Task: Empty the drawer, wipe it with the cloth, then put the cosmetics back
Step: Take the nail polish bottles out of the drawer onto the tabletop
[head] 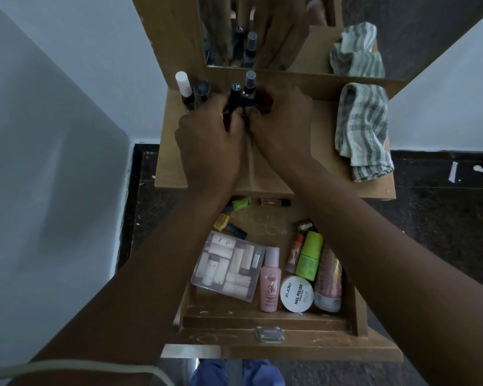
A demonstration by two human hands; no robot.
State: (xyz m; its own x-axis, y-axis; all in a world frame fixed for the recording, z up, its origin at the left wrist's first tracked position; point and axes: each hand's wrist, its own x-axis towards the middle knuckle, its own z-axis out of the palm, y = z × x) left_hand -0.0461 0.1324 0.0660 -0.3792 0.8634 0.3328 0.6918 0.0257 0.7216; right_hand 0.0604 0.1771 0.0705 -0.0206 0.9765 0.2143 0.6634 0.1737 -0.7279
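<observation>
The wooden drawer (265, 321) is pulled open below the dresser top (321, 118). Inside lie a clear box of small tubes (227, 267), a pink bottle (269, 280), a white nail polish jar (296, 293), a green bottle (308, 256) and several small nail polishes. At the back of the top, my left hand (209, 143) grips a black tube (234, 98). My right hand (280, 126) curls round the dark spray bottle (248, 90) beside it. A white-capped bottle (185, 90) and a dark round-capped one (202, 93) stand to the left. The striped cloth (361, 129) lies on the right of the top.
A mirror (262, 32) rises behind the top and reflects the bottles, hands and cloth. White walls flank the dresser; dark floor (435, 218) lies around it. A metal handle (269, 334) sits on the drawer front. A pale cable (95, 369) crosses the lower left.
</observation>
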